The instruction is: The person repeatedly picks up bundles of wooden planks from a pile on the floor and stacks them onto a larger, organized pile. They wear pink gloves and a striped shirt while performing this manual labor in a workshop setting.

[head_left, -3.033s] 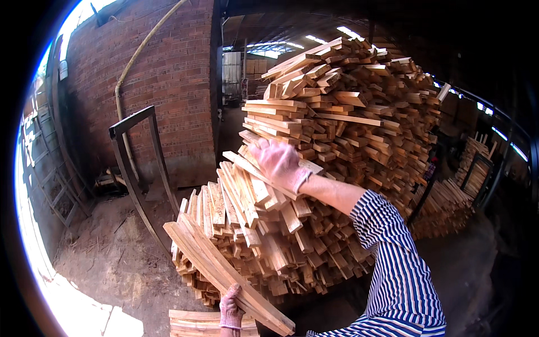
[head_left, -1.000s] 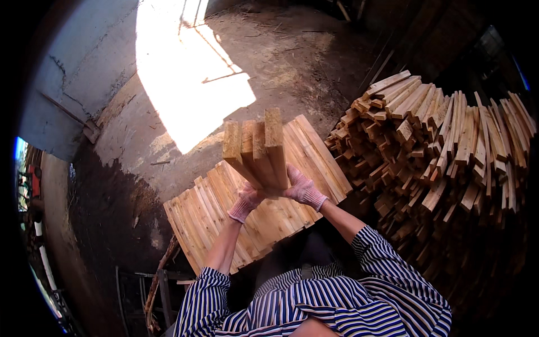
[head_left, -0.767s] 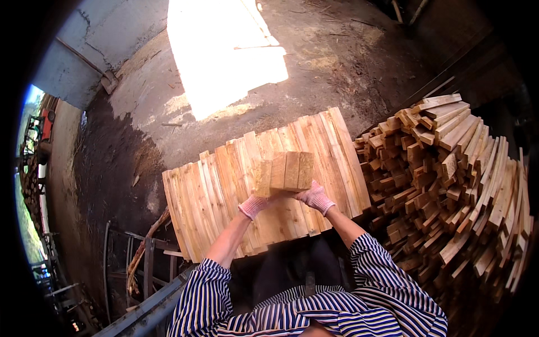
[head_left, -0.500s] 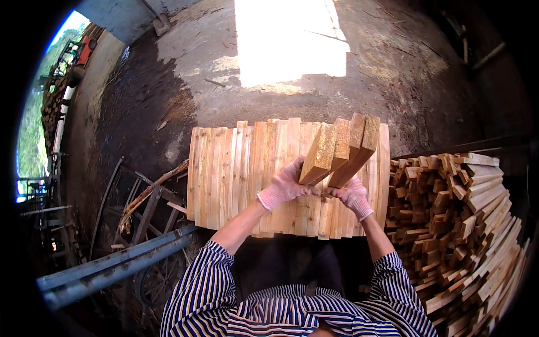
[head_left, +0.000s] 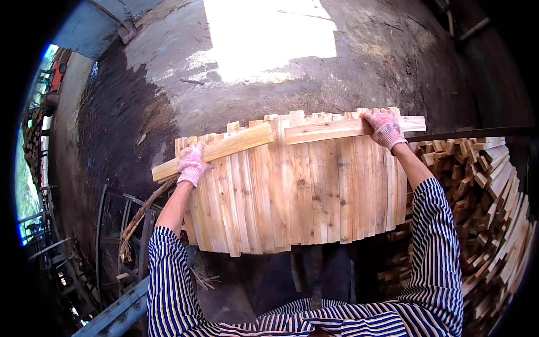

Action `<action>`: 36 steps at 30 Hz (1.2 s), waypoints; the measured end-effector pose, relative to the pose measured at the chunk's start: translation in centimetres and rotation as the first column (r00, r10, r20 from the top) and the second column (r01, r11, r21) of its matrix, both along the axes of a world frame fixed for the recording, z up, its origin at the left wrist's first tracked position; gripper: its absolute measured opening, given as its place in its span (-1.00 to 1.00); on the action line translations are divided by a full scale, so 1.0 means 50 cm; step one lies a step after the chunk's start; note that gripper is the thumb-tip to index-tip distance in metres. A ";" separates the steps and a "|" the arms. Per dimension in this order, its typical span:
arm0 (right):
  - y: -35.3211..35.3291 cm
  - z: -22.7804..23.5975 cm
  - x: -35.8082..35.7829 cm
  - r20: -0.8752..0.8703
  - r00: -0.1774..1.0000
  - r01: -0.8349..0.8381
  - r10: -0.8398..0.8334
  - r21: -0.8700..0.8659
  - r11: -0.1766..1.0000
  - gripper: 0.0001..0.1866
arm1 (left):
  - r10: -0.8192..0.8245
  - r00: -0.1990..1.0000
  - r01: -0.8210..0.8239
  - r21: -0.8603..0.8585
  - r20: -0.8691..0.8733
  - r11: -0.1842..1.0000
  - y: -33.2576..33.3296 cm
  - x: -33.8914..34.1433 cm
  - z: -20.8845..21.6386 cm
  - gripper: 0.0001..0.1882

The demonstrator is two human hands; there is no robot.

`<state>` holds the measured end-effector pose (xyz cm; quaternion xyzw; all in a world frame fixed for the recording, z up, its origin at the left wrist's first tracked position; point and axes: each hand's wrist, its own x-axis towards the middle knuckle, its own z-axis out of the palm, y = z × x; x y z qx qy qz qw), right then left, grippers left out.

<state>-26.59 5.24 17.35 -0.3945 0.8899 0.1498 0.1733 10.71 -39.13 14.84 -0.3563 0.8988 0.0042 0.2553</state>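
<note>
In bare, matt wood: held boards (head_left: pixel 238 142). In matt, knotted wood: board layer (head_left: pixel 303 194). In knitted cloth: gloves (head_left: pixel 386 130). In rough, matt finish: floor (head_left: pixel 370 84).

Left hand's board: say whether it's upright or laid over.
Laid over: the board shows its long face, slanting across the row of planks, its left end jutting past them, held by the left hand.

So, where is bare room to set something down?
The pale wooden plank layer is bare from the two crosswise pale boards to its near edge. Beyond, grey-brown floor up to the white sunlit patch is mostly bare. Crowded: stacked wooden sticks rightward; crooked brown branch leftward.
</note>
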 end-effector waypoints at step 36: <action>-0.110 -0.221 0.086 0.022 0.976 0.215 -0.216 0.035 0.976 -0.21 | -0.232 0.973 0.229 -0.165 0.006 0.959 -0.168 0.012 -0.187 -0.65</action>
